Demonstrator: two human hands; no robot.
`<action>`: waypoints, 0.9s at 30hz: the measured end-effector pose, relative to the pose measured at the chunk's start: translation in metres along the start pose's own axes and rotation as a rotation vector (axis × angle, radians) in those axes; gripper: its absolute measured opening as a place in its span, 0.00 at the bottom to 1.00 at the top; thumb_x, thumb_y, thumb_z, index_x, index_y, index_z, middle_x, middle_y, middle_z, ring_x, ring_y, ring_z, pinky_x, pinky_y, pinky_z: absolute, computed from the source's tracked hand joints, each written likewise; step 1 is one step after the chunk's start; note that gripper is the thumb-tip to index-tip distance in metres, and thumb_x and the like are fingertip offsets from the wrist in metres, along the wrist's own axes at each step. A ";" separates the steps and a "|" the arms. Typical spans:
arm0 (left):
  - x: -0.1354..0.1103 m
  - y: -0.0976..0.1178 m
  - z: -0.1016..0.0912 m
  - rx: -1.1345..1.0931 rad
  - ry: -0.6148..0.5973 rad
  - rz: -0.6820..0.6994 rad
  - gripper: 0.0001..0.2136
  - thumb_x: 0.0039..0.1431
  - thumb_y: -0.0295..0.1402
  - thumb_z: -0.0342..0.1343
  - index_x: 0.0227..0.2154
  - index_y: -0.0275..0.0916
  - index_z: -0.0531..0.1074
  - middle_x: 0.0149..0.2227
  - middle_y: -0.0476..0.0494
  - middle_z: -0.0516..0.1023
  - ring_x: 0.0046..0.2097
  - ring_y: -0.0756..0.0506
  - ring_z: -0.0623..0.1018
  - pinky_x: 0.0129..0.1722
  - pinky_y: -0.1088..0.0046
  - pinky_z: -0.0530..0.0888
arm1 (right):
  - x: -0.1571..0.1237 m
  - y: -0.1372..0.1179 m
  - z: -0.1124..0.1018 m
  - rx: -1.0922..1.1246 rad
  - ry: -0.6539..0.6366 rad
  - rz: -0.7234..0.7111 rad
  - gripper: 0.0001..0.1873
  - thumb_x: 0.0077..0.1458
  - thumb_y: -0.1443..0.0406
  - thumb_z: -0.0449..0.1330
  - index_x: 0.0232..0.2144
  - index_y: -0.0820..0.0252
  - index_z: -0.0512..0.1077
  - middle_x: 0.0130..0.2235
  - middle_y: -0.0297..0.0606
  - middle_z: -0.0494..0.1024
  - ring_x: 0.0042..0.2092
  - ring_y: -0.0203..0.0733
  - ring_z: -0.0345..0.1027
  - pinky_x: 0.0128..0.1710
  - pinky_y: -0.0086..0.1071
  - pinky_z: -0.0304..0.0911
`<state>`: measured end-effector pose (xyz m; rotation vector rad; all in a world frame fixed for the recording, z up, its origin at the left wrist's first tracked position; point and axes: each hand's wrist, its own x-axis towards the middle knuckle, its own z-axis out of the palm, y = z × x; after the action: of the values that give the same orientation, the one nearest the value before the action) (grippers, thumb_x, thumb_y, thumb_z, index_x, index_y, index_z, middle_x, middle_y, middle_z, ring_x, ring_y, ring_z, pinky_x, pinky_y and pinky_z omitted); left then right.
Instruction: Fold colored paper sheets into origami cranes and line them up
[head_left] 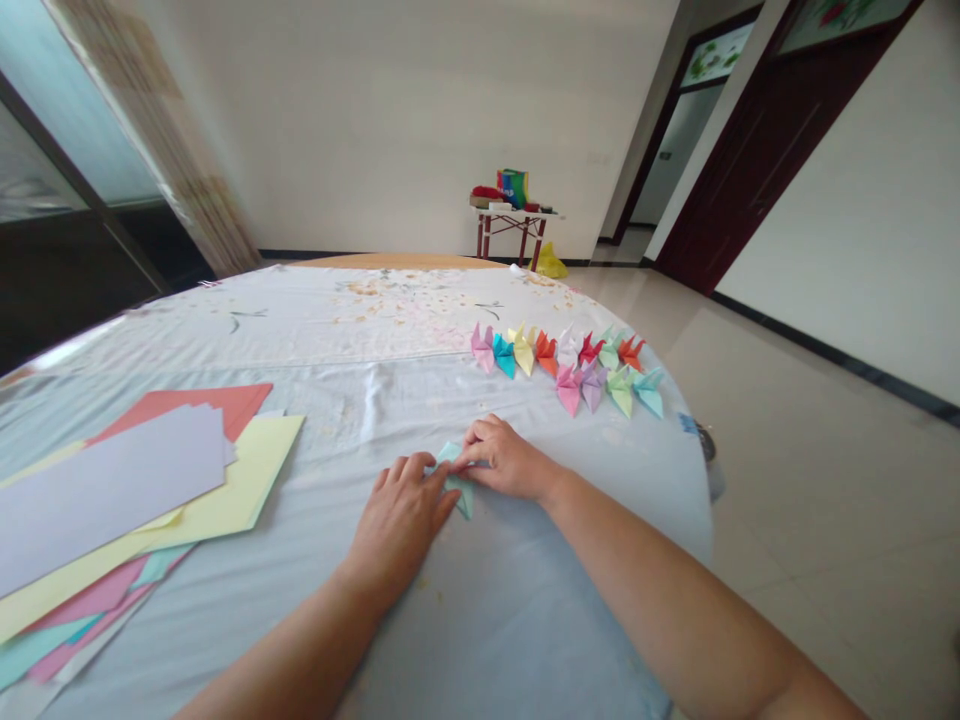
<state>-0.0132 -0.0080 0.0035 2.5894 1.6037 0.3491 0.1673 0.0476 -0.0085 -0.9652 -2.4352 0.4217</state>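
while pinching the folded mint paper [465, 499] between thumb and fingertips of the right hand [510, 462], touching its left side with the left hand [401, 510], though cannot tell if gripping or only pressing there; holding it at the pale tablecloth [330, 500], near and central; can see, farther off to the right, two rows of coloured paper shapes [569, 388] and, to the left, overlapping paper sheets [120, 490] with lilac uppermost; can make out, far off, a small side table [517, 212] and a yellow bag [553, 263]
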 end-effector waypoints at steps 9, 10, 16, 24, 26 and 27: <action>-0.001 0.005 0.001 0.054 0.007 -0.020 0.16 0.57 0.41 0.46 0.47 0.43 0.66 0.45 0.40 0.68 0.45 0.41 0.67 0.44 0.63 0.63 | 0.002 0.002 0.000 0.022 -0.034 0.008 0.09 0.51 0.60 0.59 0.34 0.54 0.76 0.34 0.37 0.69 0.39 0.38 0.60 0.42 0.32 0.55; -0.002 0.005 0.002 0.067 0.010 -0.025 0.17 0.57 0.41 0.47 0.47 0.42 0.66 0.45 0.40 0.68 0.45 0.41 0.67 0.44 0.63 0.63 | 0.002 0.002 0.000 0.023 -0.036 0.009 0.09 0.51 0.61 0.59 0.34 0.54 0.76 0.34 0.37 0.69 0.39 0.38 0.60 0.42 0.32 0.56; -0.002 0.008 0.003 0.104 0.006 -0.036 0.17 0.57 0.44 0.46 0.45 0.42 0.66 0.44 0.41 0.69 0.45 0.41 0.67 0.43 0.64 0.62 | 0.003 0.005 0.001 0.020 -0.035 0.007 0.08 0.50 0.61 0.60 0.33 0.53 0.77 0.34 0.37 0.69 0.39 0.38 0.60 0.43 0.33 0.56; -0.003 0.009 0.000 0.101 0.022 -0.008 0.27 0.50 0.53 0.48 0.48 0.39 0.66 0.45 0.39 0.69 0.46 0.39 0.67 0.44 0.62 0.62 | 0.003 0.006 0.003 0.026 -0.039 0.014 0.08 0.50 0.61 0.60 0.33 0.54 0.77 0.34 0.37 0.69 0.39 0.38 0.61 0.42 0.32 0.56; -0.007 0.007 -0.001 0.104 0.023 0.015 0.32 0.47 0.55 0.49 0.51 0.38 0.63 0.48 0.37 0.69 0.48 0.38 0.67 0.46 0.61 0.62 | 0.004 0.007 0.003 0.025 -0.035 0.011 0.08 0.50 0.62 0.60 0.33 0.54 0.77 0.34 0.37 0.70 0.38 0.37 0.61 0.42 0.32 0.56; -0.010 0.005 -0.001 0.113 0.032 0.024 0.34 0.47 0.55 0.50 0.52 0.37 0.62 0.49 0.37 0.68 0.49 0.38 0.66 0.47 0.61 0.61 | 0.004 0.007 0.003 0.026 -0.033 0.011 0.08 0.50 0.62 0.61 0.33 0.54 0.77 0.34 0.37 0.70 0.38 0.37 0.61 0.42 0.32 0.55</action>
<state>-0.0134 -0.0197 0.0039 2.7011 1.6507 0.3109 0.1669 0.0545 -0.0129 -0.9683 -2.4485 0.4761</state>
